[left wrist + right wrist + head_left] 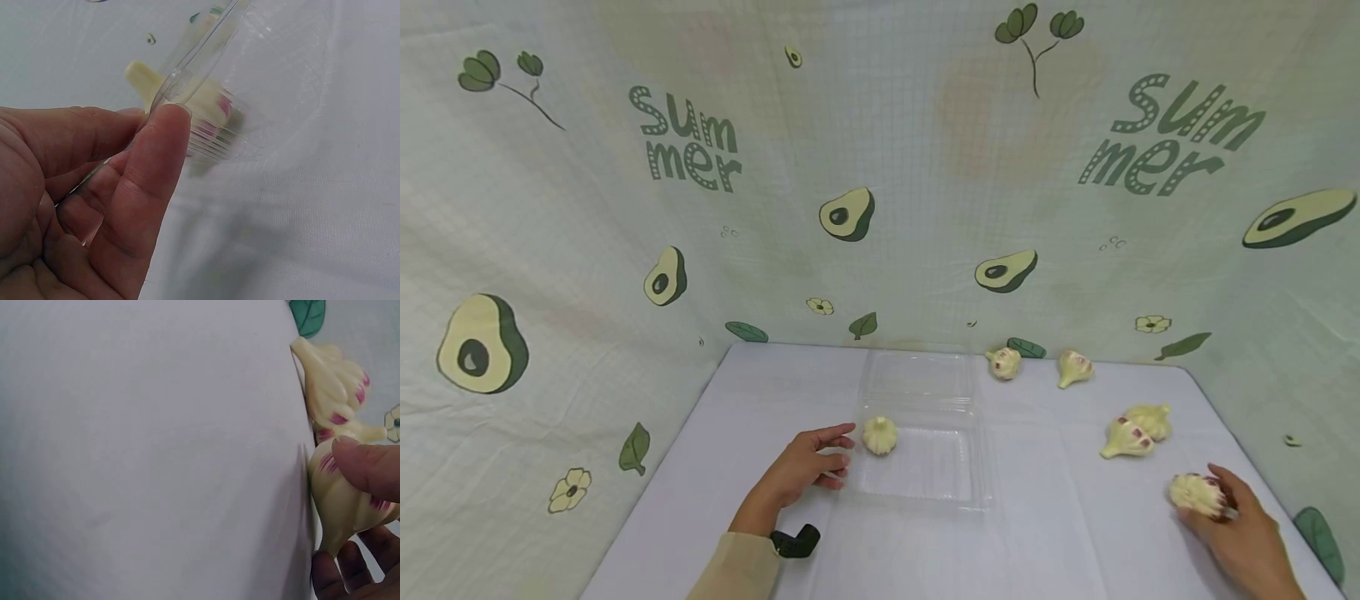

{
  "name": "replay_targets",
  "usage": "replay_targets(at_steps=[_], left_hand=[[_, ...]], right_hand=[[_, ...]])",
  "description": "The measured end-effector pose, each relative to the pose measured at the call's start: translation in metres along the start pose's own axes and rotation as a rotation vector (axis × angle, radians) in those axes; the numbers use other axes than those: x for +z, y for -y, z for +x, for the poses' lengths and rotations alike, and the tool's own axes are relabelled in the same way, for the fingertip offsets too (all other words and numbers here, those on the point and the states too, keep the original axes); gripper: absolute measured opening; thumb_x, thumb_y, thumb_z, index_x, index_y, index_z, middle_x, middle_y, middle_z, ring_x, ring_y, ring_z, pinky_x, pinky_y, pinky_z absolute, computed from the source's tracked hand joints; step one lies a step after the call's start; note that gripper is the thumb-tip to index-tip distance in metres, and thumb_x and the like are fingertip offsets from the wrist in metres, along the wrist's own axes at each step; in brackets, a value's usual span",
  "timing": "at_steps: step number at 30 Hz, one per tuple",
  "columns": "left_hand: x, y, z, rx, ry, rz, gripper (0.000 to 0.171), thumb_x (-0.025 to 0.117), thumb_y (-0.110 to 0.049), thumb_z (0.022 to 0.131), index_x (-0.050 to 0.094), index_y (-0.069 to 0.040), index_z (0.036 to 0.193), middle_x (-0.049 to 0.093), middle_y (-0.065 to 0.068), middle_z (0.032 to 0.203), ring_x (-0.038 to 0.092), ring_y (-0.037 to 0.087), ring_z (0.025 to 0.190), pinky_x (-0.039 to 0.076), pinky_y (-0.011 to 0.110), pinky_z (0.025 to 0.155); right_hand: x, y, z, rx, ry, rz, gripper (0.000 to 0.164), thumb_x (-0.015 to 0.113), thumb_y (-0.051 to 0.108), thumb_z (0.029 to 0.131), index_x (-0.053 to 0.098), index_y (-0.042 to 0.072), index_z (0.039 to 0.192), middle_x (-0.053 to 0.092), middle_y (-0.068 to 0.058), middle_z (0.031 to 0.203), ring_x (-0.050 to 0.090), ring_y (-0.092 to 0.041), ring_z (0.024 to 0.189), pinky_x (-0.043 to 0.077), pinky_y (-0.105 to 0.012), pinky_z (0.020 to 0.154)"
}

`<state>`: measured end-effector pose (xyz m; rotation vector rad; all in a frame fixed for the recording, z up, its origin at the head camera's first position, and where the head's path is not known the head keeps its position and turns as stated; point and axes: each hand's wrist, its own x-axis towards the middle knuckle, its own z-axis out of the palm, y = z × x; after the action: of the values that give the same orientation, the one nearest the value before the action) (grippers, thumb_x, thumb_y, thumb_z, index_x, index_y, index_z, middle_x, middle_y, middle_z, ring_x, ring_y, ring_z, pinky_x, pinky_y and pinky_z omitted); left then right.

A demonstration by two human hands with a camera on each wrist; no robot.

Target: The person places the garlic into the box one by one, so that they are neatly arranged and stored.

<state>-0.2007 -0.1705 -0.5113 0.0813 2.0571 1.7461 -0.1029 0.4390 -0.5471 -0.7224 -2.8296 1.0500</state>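
In the head view a clear plastic clamshell container lies with its lid folded back. One pale garlic bulb sits inside, in the far left corner of the base. My left hand is at the container's left side; the left wrist view shows its thumb and finger pinching the clear rim. At the right my right hand grips a garlic bulb with purple patches, thumb on one side and fingers on the other. The right wrist view shows this held bulb close up.
Two garlic bulbs touch each other farther back on the right, a purple-marked bulb and a paler one. Along the back edge lie two more, one bulb beside the lid and another bulb. Printed cloth surrounds the white table.
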Motion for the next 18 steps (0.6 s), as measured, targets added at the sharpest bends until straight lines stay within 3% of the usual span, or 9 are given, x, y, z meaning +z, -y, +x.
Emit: replay_targets(at_steps=[5, 8, 11, 18], left_hand=[[0.000, 0.001, 0.001, -0.001, 0.000, 0.001, 0.059, 0.070, -0.002, 0.099, 0.053, -0.009, 0.155, 0.059, 0.021, 0.142, 0.067, 0.016, 0.084, 0.065, 0.031, 0.068], [0.000, 0.002, 0.002, -0.005, -0.001, 0.008, 0.059, 0.071, -0.003, 0.099, 0.054, -0.010, 0.155, 0.060, 0.020, 0.141, 0.067, 0.017, 0.084, 0.065, 0.031, 0.069], [0.000, 0.002, 0.003, -0.007, -0.006, 0.013, 0.059, 0.072, -0.004, 0.098, 0.055, -0.011, 0.154, 0.060, 0.019, 0.140, 0.068, 0.017, 0.084, 0.065, 0.030, 0.068], [0.000, 0.003, 0.002, -0.009, -0.008, 0.019, 0.058, 0.071, -0.004, 0.099, 0.056, -0.012, 0.154, 0.061, 0.019, 0.139, 0.068, 0.017, 0.083, 0.065, 0.030, 0.068]], right_hand=[[0.006, 0.007, 0.000, 0.103, -0.011, 0.050, 0.098, 0.078, 0.022, 0.096, 0.014, -0.008, 0.163, 0.032, -0.044, 0.151, 0.041, -0.057, 0.134, 0.044, -0.067, 0.099], [0.007, 0.015, 0.000, 0.110, -0.019, 0.080, 0.097, 0.075, 0.028, 0.098, 0.013, -0.009, 0.163, 0.029, -0.043, 0.156, 0.035, -0.058, 0.141, 0.042, -0.069, 0.105], [0.008, 0.024, 0.000, 0.093, -0.026, 0.121, 0.098, 0.073, 0.033, 0.100, 0.012, -0.007, 0.165, 0.024, -0.041, 0.162, 0.031, -0.057, 0.146, 0.036, -0.071, 0.113], [0.013, 0.048, -0.007, -0.040, -0.077, 0.201, 0.091, 0.072, 0.035, 0.101, 0.019, 0.000, 0.166, 0.025, -0.031, 0.169, 0.028, -0.050, 0.153, 0.032, -0.067, 0.120]])
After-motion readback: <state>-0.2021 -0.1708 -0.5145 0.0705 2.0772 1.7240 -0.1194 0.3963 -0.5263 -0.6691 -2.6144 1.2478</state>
